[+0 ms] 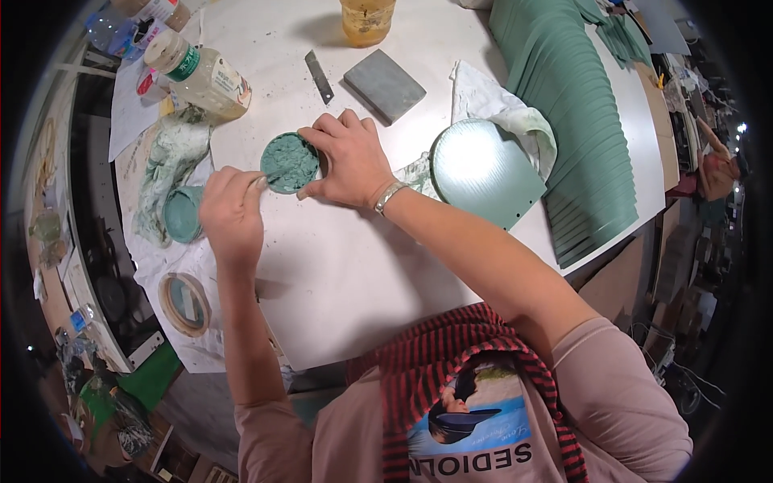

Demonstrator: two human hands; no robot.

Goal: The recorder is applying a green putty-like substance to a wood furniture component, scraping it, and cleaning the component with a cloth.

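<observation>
red-and-black striped cloth hangs nearest; smooth white tabletop runs open to a round green tub of crumbly green paste, left of centre. right hand clamps it; left hand, fingers bunched together, meets its rim.

A worker wears a mauve short-sleeved shirt, red-and-black striped cloth framing a blue picture print and dark lettering, and a silvery right-wrist band.
</observation>
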